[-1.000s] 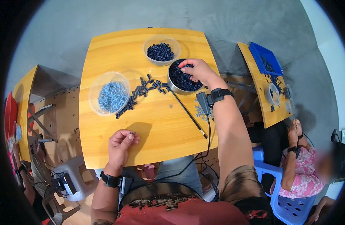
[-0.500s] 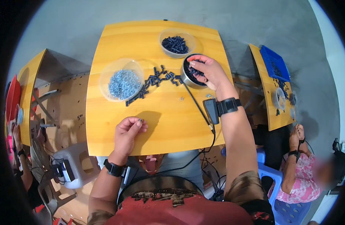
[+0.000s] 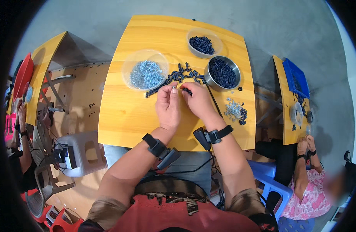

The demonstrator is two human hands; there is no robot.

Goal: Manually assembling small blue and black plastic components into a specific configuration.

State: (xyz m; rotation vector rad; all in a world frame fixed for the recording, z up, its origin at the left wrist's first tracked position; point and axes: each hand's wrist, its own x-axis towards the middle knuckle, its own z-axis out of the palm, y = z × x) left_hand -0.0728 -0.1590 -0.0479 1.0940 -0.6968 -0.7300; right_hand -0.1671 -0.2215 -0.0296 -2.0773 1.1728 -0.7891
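Observation:
My left hand is closed in a pinch, with a small silvery piece just showing at its fingertips. Close beside it, my right hand grips a small black plastic part between thumb and fingers. Both hands are over the middle of the yellow table, and their fingertips nearly meet. Just beyond them lies a loose strip of black parts. Past my left hand stands a clear bowl of small silvery pieces. A steel bowl full of black parts is beyond my right hand.
Another clear bowl of black parts stands at the back. Small silvery pieces and black parts are heaped at the right, near a dark rod. A person sits at a table to the right; another person's arm shows left.
My right hand has come out of the steel bowl, down and left, with a black part. My left hand has moved up and right to meet it. The view has shifted.

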